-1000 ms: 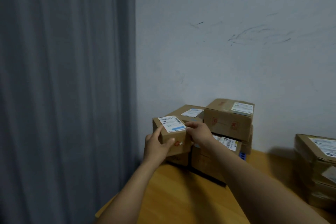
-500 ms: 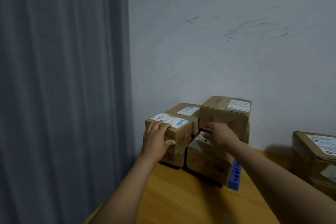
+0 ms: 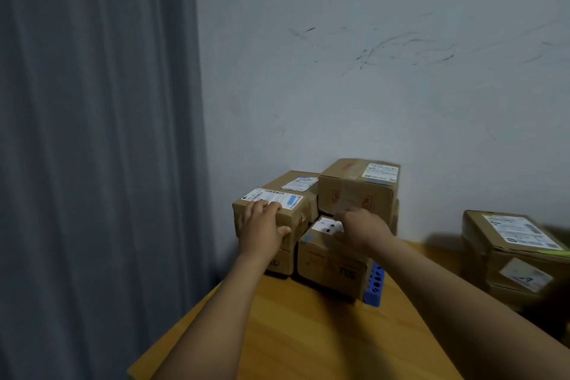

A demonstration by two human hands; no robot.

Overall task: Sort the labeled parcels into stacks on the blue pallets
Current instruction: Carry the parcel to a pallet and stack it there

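A small labeled cardboard parcel (image 3: 293, 210) sits on top of the left front of a parcel stack against the wall. My left hand (image 3: 262, 228) grips its near face, fingers over the top edge and thumb on the front. My right hand (image 3: 359, 227) rests on a lower labeled parcel (image 3: 320, 259) to the right, fingers curled at its top edge. A larger taped parcel (image 3: 357, 191) and another labeled parcel (image 3: 303, 182) stand behind. A corner of the blue pallet (image 3: 374, 285) shows under the stack.
The stack stands on a wooden table (image 3: 308, 333) in the corner. A grey curtain (image 3: 98, 148) hangs at the left, past the table's edge. Another pile of labeled parcels (image 3: 515, 253) stands at the right. The wall (image 3: 370, 86) is right behind the stack.
The small parcel went from held in both hands to resting on the stack. My right hand left it and moved right onto the lower parcel. The left hand stays on it.
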